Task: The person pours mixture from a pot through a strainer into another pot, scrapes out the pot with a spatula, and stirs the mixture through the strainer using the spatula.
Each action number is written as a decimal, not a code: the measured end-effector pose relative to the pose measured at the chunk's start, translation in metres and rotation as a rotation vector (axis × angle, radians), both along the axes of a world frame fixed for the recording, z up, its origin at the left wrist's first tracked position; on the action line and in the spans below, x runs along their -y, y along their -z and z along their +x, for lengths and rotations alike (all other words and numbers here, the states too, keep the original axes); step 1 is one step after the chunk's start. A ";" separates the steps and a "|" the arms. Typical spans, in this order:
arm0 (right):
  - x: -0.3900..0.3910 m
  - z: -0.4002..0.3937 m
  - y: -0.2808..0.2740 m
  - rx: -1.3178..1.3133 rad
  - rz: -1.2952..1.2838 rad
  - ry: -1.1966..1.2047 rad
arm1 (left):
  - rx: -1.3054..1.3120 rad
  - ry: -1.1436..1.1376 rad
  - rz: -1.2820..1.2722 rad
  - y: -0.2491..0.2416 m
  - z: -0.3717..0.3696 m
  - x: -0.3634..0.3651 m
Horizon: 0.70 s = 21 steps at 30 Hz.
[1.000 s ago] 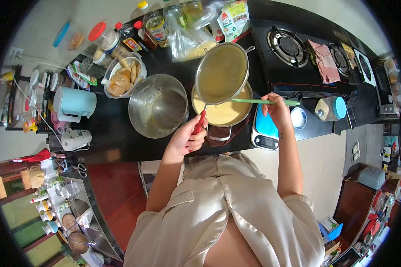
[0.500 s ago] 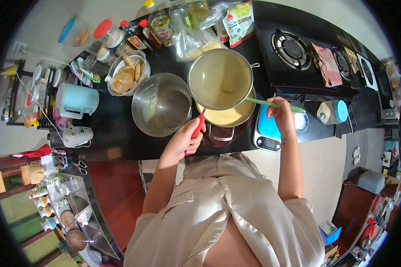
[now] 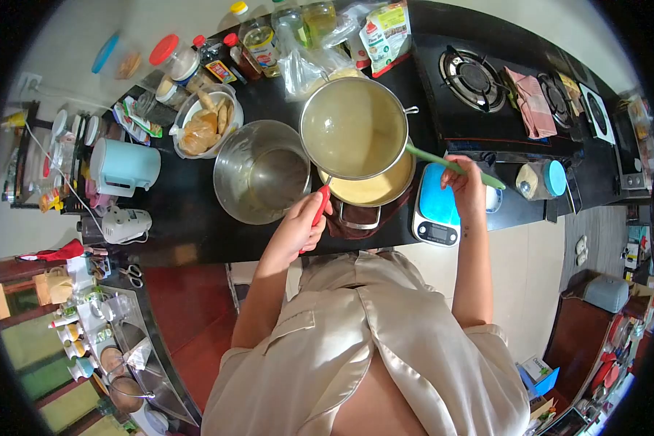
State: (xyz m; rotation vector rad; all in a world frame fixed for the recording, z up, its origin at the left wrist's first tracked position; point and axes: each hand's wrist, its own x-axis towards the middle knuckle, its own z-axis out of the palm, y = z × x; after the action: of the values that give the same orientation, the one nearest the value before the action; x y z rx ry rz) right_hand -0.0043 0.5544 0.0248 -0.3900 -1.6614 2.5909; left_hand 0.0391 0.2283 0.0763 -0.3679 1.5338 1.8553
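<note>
My left hand (image 3: 296, 227) is closed round the red handle (image 3: 321, 205) of a large strainer (image 3: 353, 129). Pale yellow liquid coats the strainer's mesh, and it is held above a metal pot (image 3: 360, 218) with yellow batter (image 3: 370, 190) in it. Between the fingers of my right hand (image 3: 465, 186) is a utensil with a long green handle (image 3: 432, 158). The handle slants down to the right from the strainer's right rim; its working end cannot be made out. Left of the pot stands a deep steel bowl (image 3: 263, 174) with residue inside.
A blue-topped kitchen scale (image 3: 439, 200) lies below my right hand, beside a lidded jar (image 3: 541, 180). The gas stove (image 3: 479, 109) is at the back right. Behind the bowl are a tub of food (image 3: 229, 138), bottles (image 3: 258, 42) and a plastic bag (image 3: 305, 69). A blue jug (image 3: 127, 167) stands left.
The strainer has shifted slightly left and up. My right hand and the green handle have moved a little to the right, and more of the batter's right side shows.
</note>
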 end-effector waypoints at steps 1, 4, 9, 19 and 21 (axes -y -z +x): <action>0.003 0.003 -0.001 -0.001 0.001 -0.002 | -0.011 -0.012 0.006 0.000 -0.001 -0.003; 0.010 0.013 -0.001 0.041 -0.012 -0.070 | -0.042 -0.028 0.002 0.003 -0.004 -0.012; 0.017 0.025 -0.010 0.050 -0.001 -0.080 | -0.061 -0.044 0.018 0.009 -0.012 -0.023; 0.003 0.041 0.057 0.060 -0.338 0.036 | 0.056 -0.044 0.467 -0.033 -0.011 0.011; 0.004 0.044 0.070 0.120 -0.332 0.052 | 0.064 -0.030 0.515 -0.024 -0.008 0.015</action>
State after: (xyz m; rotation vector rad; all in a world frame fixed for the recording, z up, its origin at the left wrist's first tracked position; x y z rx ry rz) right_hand 0.0395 0.5505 -0.0451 -0.6035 -1.2257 2.8557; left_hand 0.0316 0.2135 0.0998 -0.2044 0.9607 2.1515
